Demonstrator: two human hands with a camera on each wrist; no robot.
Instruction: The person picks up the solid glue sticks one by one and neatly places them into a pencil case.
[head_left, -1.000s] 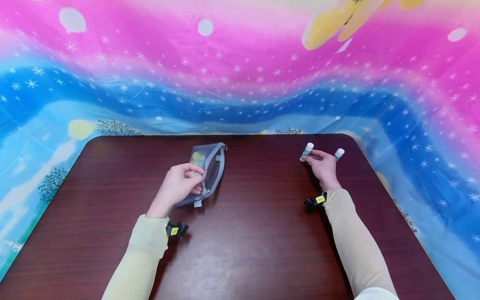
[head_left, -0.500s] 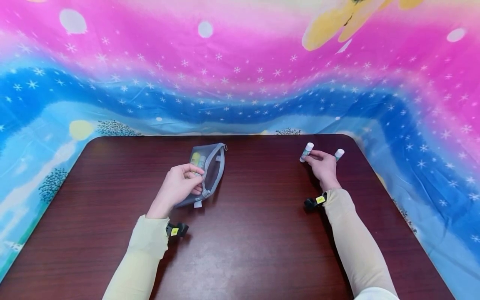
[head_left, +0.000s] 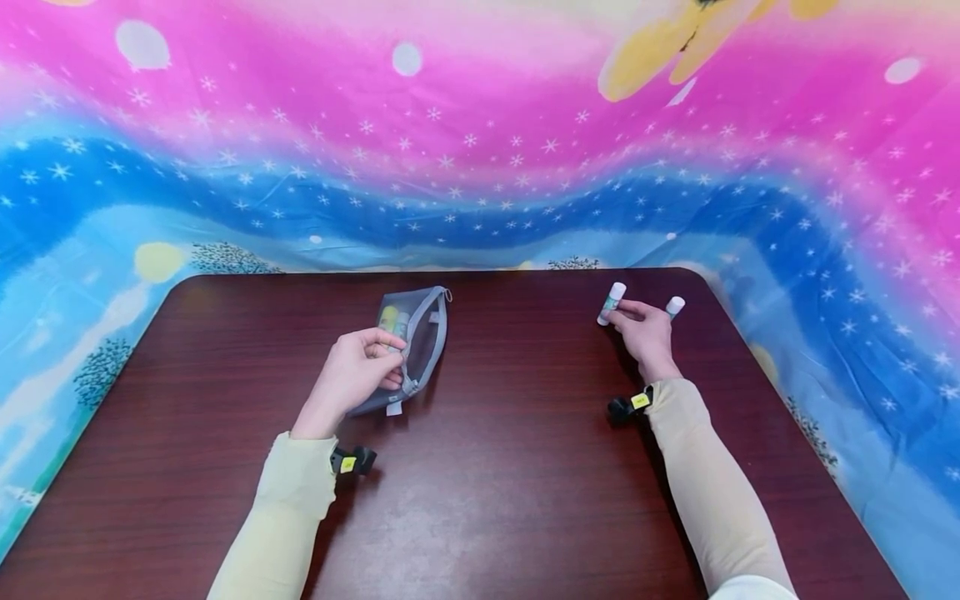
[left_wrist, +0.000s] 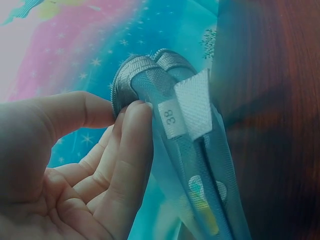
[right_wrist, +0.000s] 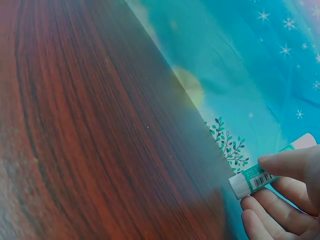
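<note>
Pale yellow cloth sleeve (head_left: 292,500): is covering the forearm behind the left grip.
Left hand (head_left: 358,368): thumb and fingers are pinching the edge of a grey see-through mesh pouch with a zipped rim (head_left: 441,333), whose mouth is gaping to the right of the fingertips.
White tag marked 38 (left_wrist: 169,121): is sticking out just beside those fingertips.
Yellow tube-shaped stick (head_left: 388,317) and pale tube-shaped stick (head_left: 403,320): are lying side by side inside the mesh, just beyond the left grip.
Dark reddish-brown wood-grained table (head_left: 495,467): is stretching beneath and between the two grips.
Pink-and-blue printed cloth backdrop (head_left: 480,192): is hanging beyond both.
White cylindrical stick with a green-and-white label (head_left: 613,297): is leaning in the right grip, well apart from the pouch.
Right hand (head_left: 647,335): thumb and fingers are holding that stick near its lower end.
Second white-capped stick (head_left: 676,305): is showing just right of the right hand, which is hiding its lower part; whether the hand is touching it cannot be told.
</note>
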